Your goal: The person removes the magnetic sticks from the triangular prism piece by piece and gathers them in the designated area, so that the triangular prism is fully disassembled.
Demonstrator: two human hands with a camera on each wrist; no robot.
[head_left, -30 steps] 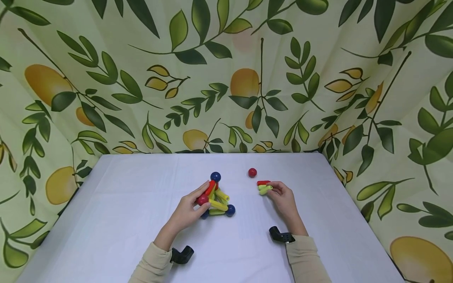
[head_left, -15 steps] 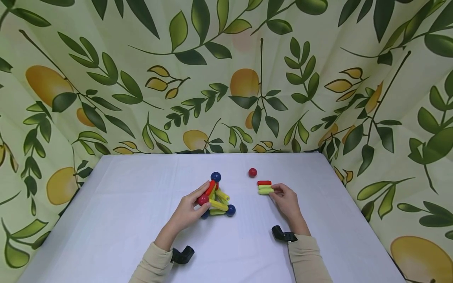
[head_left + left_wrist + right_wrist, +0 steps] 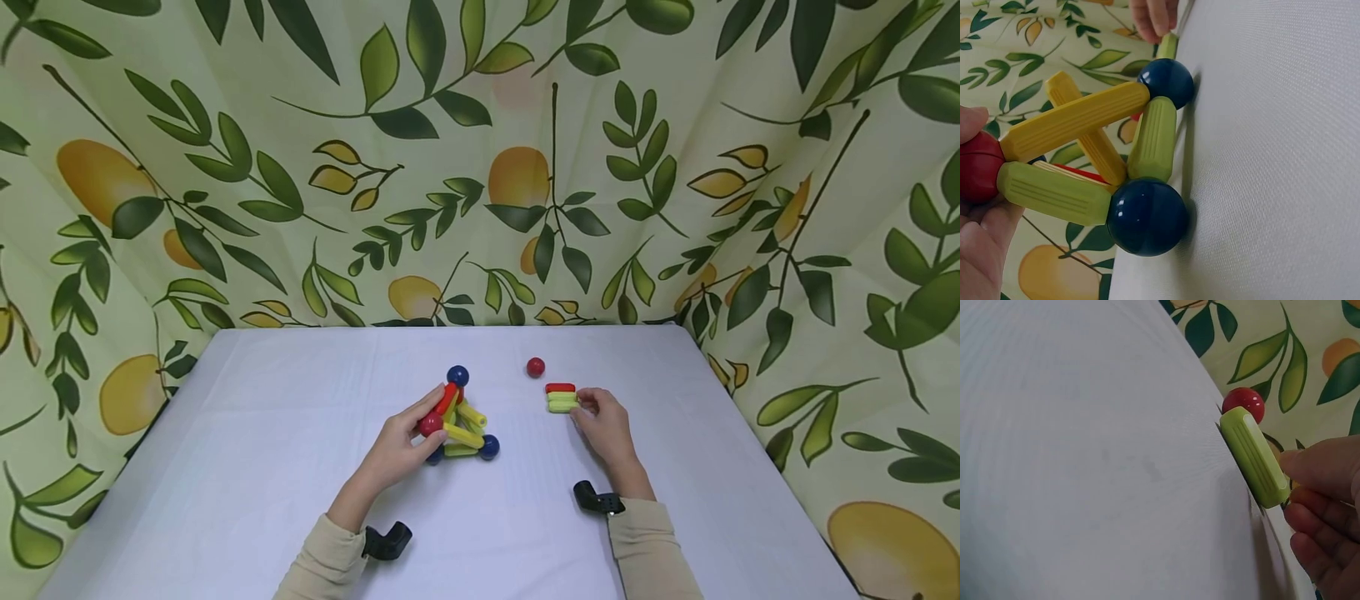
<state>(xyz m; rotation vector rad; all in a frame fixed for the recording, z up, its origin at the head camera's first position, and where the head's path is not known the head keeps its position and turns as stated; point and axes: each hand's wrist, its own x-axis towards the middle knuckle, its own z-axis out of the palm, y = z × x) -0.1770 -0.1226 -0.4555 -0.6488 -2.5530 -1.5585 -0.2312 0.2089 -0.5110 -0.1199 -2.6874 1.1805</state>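
Observation:
My left hand (image 3: 393, 450) grips the red ball (image 3: 431, 424) at the top corner of a frame of magnetic rods and balls. Blue balls (image 3: 489, 447) sit at its lower corners on the table. In the left wrist view, a yellow rod (image 3: 1079, 121) and a green rod (image 3: 1057, 194) run from the red ball to blue balls. My right hand (image 3: 606, 427) pinches the end of a loose green magnetic rod (image 3: 1254, 457) with thumb and fingertips. That rod lies beside another green rod and a red rod (image 3: 560, 387), side by side.
A loose red ball (image 3: 536, 367) lies behind the loose rods. White cloth covers the table (image 3: 300, 375). A leaf-and-fruit patterned curtain (image 3: 480, 167) stands along the back and sides. Each wrist wears a black camera (image 3: 387, 541).
The nearest green rod, tilted in my right hand a second ago, now lies parallel against the other rods. My right hand shifted slightly. My left hand and the frame stayed still.

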